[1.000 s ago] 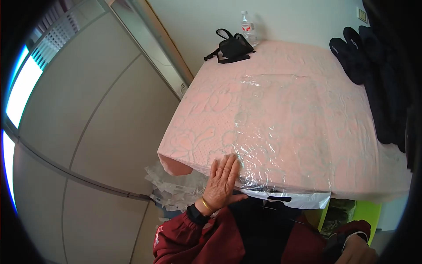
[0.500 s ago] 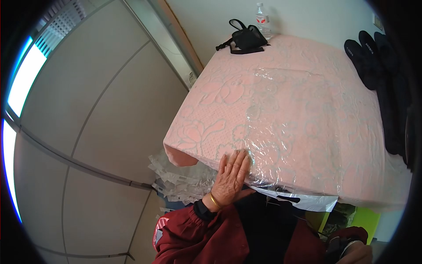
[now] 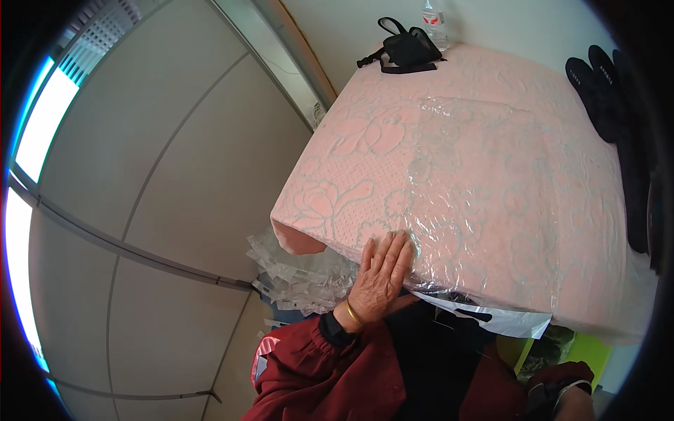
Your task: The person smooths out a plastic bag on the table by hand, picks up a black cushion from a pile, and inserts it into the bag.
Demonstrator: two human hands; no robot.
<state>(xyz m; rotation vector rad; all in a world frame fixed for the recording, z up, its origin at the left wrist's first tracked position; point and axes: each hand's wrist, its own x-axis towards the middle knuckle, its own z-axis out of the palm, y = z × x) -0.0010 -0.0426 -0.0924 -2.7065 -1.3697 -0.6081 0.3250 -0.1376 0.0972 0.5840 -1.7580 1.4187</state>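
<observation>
The bag (image 3: 491, 203) lies flat on the pink cloth (image 3: 344, 140), its near end at the table's front edge. It is clear enough for the cloth's raised flower pattern to show through, and bright glints mark its creases, thickest along its left side and near end. A white strip (image 3: 519, 323) with a dark slot hangs from that end over the edge.

The left hand (image 3: 382, 277) rests palm down on the cloth at the front edge, loose and clasping nothing, its fingers straight, close together and pointing away, the fingertips beside the bag's left side. Its thumb points right, below the edge. The right hand (image 3: 577, 405) is low at the right, mostly cut off; its grip cannot be told.
</observation>
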